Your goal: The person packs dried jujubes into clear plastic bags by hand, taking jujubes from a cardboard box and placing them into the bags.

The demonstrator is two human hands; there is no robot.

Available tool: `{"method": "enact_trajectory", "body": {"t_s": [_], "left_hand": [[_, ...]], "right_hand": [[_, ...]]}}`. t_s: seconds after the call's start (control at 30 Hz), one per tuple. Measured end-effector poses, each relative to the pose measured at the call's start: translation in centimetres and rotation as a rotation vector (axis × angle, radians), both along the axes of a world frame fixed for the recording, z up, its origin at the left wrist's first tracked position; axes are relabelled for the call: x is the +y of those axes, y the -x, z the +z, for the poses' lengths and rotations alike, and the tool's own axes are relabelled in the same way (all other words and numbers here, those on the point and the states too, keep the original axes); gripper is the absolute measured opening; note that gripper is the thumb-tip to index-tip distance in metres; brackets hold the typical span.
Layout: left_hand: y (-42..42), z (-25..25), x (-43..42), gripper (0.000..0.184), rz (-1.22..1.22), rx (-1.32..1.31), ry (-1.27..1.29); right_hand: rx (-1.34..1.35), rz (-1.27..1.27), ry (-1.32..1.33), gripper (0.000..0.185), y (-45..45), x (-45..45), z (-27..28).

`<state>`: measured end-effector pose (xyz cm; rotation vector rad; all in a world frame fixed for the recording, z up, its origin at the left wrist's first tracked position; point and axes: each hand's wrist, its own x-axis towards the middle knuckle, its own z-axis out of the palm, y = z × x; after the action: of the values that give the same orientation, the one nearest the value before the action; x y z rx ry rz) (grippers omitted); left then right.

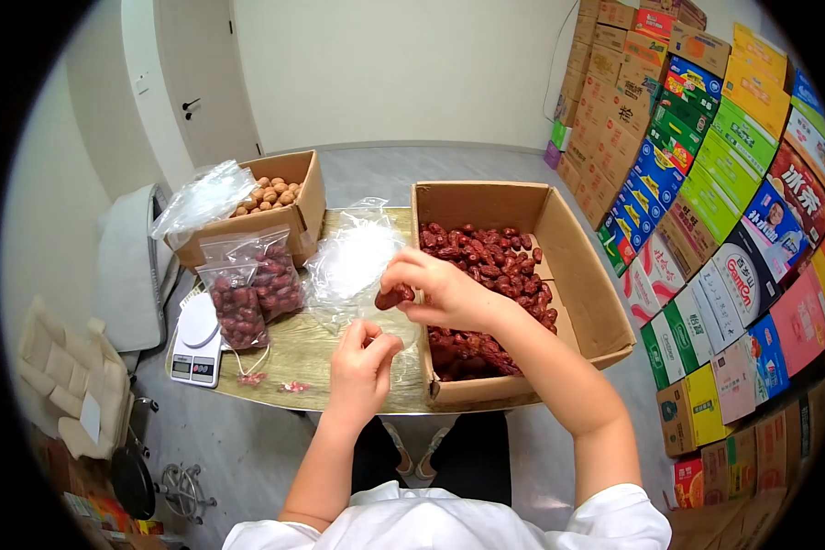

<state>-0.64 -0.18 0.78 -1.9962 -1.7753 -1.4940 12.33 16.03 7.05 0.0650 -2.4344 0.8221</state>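
My right hand (438, 291) is closed on dried red dates (394, 296), held above the table beside the box. Just below and to the left, my left hand (362, 363) is pinched closed on a thin clear plastic bag (407, 337), whose outline is faint. To the right, a cardboard box (588, 307) holds many loose dates (495, 266). Flat clear bags (356, 261) lie in a pile behind my hands. On the left, two filled bags of dates (238, 310) stand next to a white kitchen scale (197, 339).
A smaller cardboard box (310, 197) with walnuts (270, 195) and more plastic bags (206, 197) stands at the back left. Red scraps (293, 387) lie near the table's front edge. Stacked cartons (697, 220) line the right wall; a beige chair (73, 376) is at left.
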Motion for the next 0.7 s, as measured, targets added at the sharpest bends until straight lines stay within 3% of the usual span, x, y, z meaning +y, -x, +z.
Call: {"method": "enact_trajectory", "body": {"t_s": [0.27, 0.43, 0.57, 0.63, 0.7], "left_hand": [[-0.1, -0.2, 0.1, 0.015, -0.025, -0.010, -0.043], [-0.3, -0.1, 0.2, 0.015, -0.035, 0.001, -0.020], [-0.3, -0.6, 0.1, 0.016, -0.049, -0.029, -0.010], [-0.3, -0.4, 0.1, 0.017, -0.050, -0.036, -0.008], [-0.4, -0.4, 0.2, 0.017, -0.064, -0.028, -0.013]], "right_hand": [[-0.072, -0.072, -0.326, 0.042, -0.4, 0.2, -2.0], [0.048, -0.096, -0.288, 0.040, -0.8, 1.2, -1.7], [0.007, -0.302, -0.124, 0.025, -2.9, 4.2, -1.2], [-0.187, -0.436, -0.015, 0.019, -4.5, 6.1, -1.7], [-0.550, -0.569, -0.192, 0.021, -6.0, 6.8, -1.3]]}}
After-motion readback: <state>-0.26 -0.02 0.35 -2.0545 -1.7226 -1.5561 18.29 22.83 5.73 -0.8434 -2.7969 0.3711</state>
